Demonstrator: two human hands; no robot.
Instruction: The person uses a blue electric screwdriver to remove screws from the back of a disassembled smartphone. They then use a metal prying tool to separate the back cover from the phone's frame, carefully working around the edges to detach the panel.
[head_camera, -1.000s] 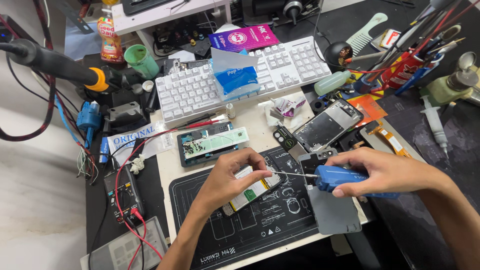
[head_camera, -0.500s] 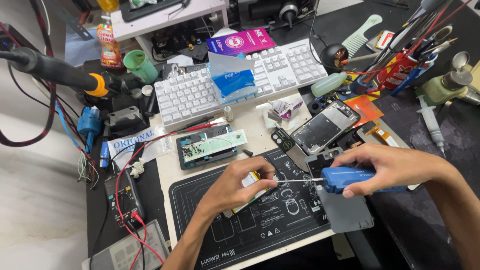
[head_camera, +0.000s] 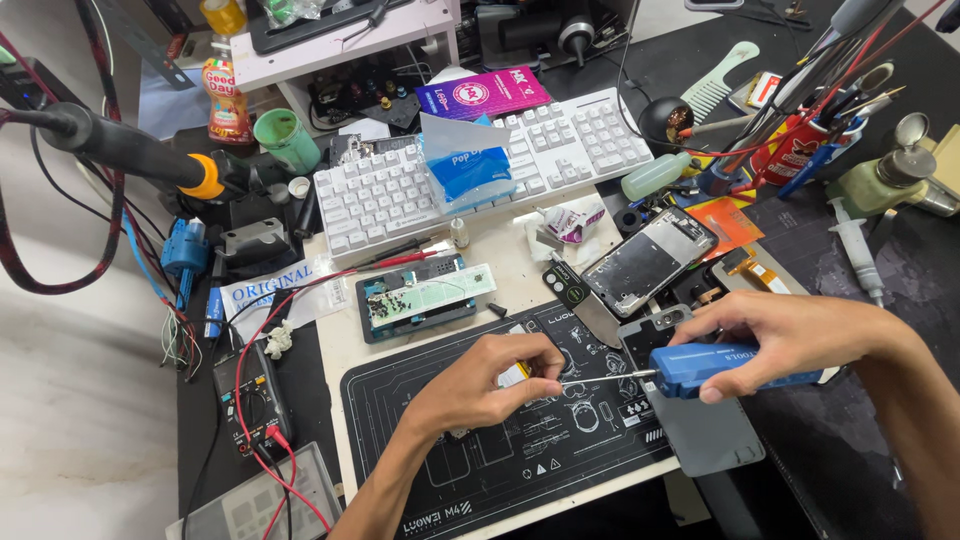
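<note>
My left hand rests on a black repair mat and pinches a small phone part with a yellow patch. My right hand grips a blue electric screwdriver. Its thin metal bit points left and meets the part at my left fingertips. Most of the part is hidden under my left hand.
An opened phone lies behind the mat, beside a holder with a circuit board. A white keyboard sits farther back. A multimeter with red leads lies left. A grey plate sits under the screwdriver. A cup of tools stands right.
My left hand has turned and closed more tightly over the part. The screwdriver tip stays against it. The view has shifted slightly.
</note>
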